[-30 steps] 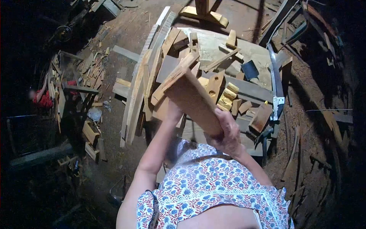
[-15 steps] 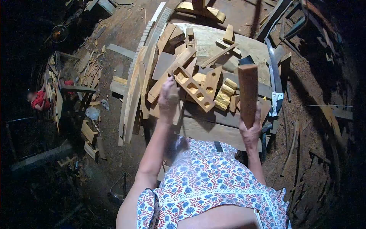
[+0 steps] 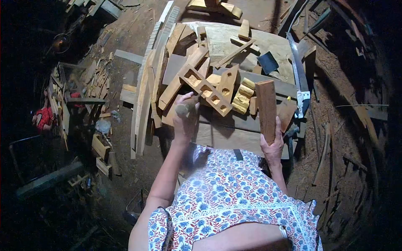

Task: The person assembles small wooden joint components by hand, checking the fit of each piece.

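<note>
My left hand (image 3: 185,125) is wrapped round a chisel (image 3: 181,109), its round wooden butt facing me and its thin end pointing at the mortised timber (image 3: 208,93). That timber lies slantwise on the bench, with several square holes cut along it. My right hand (image 3: 273,146) grips the lower end of a thick brown wooden block (image 3: 266,104), held upright over the right side of the bench. Between the two stand a yellowish notched wood piece (image 3: 243,97) and a pointed piece with holes (image 3: 227,83).
A wooden bench top (image 3: 268,46) carries more offcuts and a dark flat piece (image 3: 268,62). Along its right edge lies a long saw-like blade (image 3: 298,71). Long boards (image 3: 144,92) lean at the left. A person in red (image 3: 44,118) is far left, near scrap wood.
My left hand has turned, so the chisel's butt now shows. The wooden block in my right hand has dropped a little and shifted left, uncovering the dark flat piece.
</note>
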`<state>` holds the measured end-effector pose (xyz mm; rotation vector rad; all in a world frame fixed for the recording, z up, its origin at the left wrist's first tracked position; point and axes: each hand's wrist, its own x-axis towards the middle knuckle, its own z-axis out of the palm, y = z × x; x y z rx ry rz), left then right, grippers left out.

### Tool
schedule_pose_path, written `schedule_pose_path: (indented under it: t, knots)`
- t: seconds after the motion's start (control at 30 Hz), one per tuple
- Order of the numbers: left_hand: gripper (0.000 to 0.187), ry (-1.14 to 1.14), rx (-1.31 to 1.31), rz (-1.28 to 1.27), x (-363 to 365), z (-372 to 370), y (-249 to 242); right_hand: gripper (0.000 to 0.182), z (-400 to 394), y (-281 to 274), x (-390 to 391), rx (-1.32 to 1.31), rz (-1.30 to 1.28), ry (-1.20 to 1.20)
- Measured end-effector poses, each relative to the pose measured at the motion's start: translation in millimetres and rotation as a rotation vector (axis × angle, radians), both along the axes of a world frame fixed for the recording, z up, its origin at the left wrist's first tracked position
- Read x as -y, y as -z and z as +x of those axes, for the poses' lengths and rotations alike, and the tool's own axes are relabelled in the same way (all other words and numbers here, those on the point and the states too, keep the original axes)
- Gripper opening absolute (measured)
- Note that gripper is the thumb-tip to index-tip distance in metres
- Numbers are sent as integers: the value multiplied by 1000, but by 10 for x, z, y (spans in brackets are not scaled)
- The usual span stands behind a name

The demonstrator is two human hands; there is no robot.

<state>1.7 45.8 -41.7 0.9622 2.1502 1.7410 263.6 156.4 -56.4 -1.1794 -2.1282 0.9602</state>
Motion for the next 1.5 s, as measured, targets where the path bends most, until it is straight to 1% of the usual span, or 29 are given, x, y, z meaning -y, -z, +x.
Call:
schedule_pose_path:
  t: [0.07,0.1,0.17,0.23,0.27,0.33,0.37,0.4,0.47,0.5,0.53,0.57,0.63,0.7,0.8,0.93,0.97,1.0,1.07,1.1,1.13,1.2,1.3,1.33,1.4,1.47,1.5]
  knots:
    - [29,19,14,-20,1,32,11,81,16,22,7,8,-127,-6]
    - [29,12,-3,-14,-9,48,30,82,2,1,8,41,-88,-8]
    - [30,7,-17,-8,-17,86,64,82,6,8,4,35,-109,-14]
    - [30,88,-190,-89,-13,144,93,82,16,28,0,28,-127,-18]
    - [30,89,-190,-85,-41,184,106,83,13,44,-10,30,-92,-32]
    - [30,121,76,0,-95,292,118,83,17,41,-6,30,-55,-49]
    - [30,124,644,187,-97,309,198,84,22,28,-3,39,-62,-51]
    - [32,124,704,222,-120,307,268,84,14,15,-10,44,-66,-56]
    - [31,166,-174,-123,-75,291,261,84,29,46,-24,31,-66,-71]
    - [31,202,-198,-125,-59,281,274,83,28,38,-17,33,-78,-53]
    - [32,220,-158,-81,-77,289,319,83,24,28,-8,37,-93,-33]
    - [34,242,-182,-111,-68,291,302,82,-3,4,0,76,-47,-15]
    - [35,261,-207,-138,-57,321,263,82,1,0,8,59,-72,-11]
    - [38,273,-318,-133,-67,353,212,82,6,-16,19,58,-92,-4]
    - [39,279,-296,-130,-62,407,199,82,29,34,35,50,-118,-12]
    - [40,258,-282,-140,-49,388,224,82,32,109,26,19,-41,-53]
    - [39,256,-295,-122,-38,362,243,81,6,71,23,11,-54,-51]
    - [37,221,-264,-121,-42,354,257,81,-2,44,27,20,-60,-48]
    - [33,130,-211,-197,-40,345,176,81,-9,-9,-23,29,-160,-60]
    - [28,108,43,-147,-96,324,169,81,-13,22,-36,30,-31,-64]
    - [27,107,-31,-160,-77,314,101,81,4,3,-41,39,-33,-66]
    - [26,88,59,-126,-58,295,84,81,-6,-23,-69,49,-137,-46]
    - [27,98,34,-157,-16,279,146,81,8,-32,-89,-22,-191,-65]
    - [27,92,32,-163,7,309,131,81,10,-22,-80,-24,-198,-70]
    - [29,30,-62,-225,6,384,57,80,12,-13,-87,3,-156,-68]
    - [30,-3,-17,-259,41,420,124,79,-16,-43,-107,-5,-144,-81]
    - [31,-11,-1,-232,61,442,146,79,8,-49,-77,-7,-139,-89]
